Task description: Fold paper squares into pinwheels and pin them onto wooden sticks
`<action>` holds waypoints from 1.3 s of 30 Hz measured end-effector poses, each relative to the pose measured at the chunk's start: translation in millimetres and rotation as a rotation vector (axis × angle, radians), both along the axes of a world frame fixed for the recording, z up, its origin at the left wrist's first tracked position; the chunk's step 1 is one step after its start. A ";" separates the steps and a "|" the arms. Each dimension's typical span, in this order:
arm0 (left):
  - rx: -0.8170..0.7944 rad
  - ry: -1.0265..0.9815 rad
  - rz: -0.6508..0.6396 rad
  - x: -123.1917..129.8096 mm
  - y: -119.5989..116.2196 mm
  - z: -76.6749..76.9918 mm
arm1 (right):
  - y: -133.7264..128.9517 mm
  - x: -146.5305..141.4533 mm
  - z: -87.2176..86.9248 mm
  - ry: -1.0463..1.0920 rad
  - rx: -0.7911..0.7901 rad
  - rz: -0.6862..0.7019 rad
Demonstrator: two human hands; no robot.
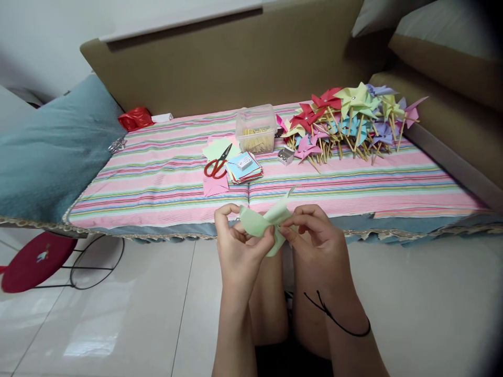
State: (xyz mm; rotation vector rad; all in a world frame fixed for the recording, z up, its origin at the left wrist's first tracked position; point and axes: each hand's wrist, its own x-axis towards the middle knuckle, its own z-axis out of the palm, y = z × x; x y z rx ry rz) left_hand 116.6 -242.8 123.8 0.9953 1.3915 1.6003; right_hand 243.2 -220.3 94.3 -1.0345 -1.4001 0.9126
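Note:
Between my hands, above my knees, is a pale green paper pinwheel (255, 222) with its blades partly folded inward. My left hand (241, 246) grips it from the left, the thumb pressed on the middle of the paper. The fingers of my right hand (314, 235) are pinched together at the right side of the same paper. Whether those fingertips also hold something small cannot be made out. Just beyond the hands, red-handled scissors (215, 166) lie on pale green paper sheets (212, 148), beside a stack of coloured paper squares (247, 170) and a pink sheet (216, 185).
A striped cloth (157, 173) covers the seat. On it stand a clear plastic tub (257, 131) of thin sticks, a small clear box (286, 155) and a heap of finished pinwheels (349, 120). A red plastic bag (135, 119) lies far left; a red stool (39, 259) stands below.

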 end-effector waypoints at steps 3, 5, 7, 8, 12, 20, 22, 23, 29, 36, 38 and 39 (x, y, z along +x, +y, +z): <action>-0.002 0.010 0.001 -0.5 0.9 -0.5 | 1.5 0.7 -0.3 0.000 -0.008 -0.001; -0.011 0.006 0.003 -0.4 1.9 -0.4 | 3.0 1.5 -1.2 -0.013 -0.019 -0.005; -0.017 -0.001 -0.004 -0.5 3.3 -0.5 | 4.9 2.6 -3.4 -0.007 -0.032 0.004; -0.018 -0.003 -0.014 -0.8 4.0 -0.9 | 6.0 3.2 -5.0 0.012 -0.040 0.019; -0.024 0.000 -0.073 -3.2 6.1 -3.5 | 8.8 5.5 -11.3 0.112 -0.096 0.094; -0.016 -0.011 -0.118 -4.6 4.3 -4.6 | 5.1 4.5 -8.3 0.170 -0.117 0.124; -0.020 -0.026 -0.117 -4.7 3.7 -4.3 | 4.2 4.2 -6.4 0.172 -0.099 0.131; -0.022 -0.032 -0.118 -4.8 3.4 -4.1 | 3.7 4.4 -5.8 0.174 -0.093 0.132; -0.044 -0.012 -0.129 -3.9 1.0 -1.3 | 1.1 7.3 -6.2 0.203 -0.106 0.143; -0.037 -0.036 -0.148 -0.9 -0.1 0.2 | -2.1 7.8 -2.2 0.209 -0.088 0.127; -0.052 -0.043 -0.136 -0.2 0.0 0.3 | -2.9 7.4 -1.5 0.213 -0.080 0.130; -0.062 -0.039 -0.128 0.1 0.1 0.4 | -3.2 7.3 -1.7 0.207 -0.073 0.128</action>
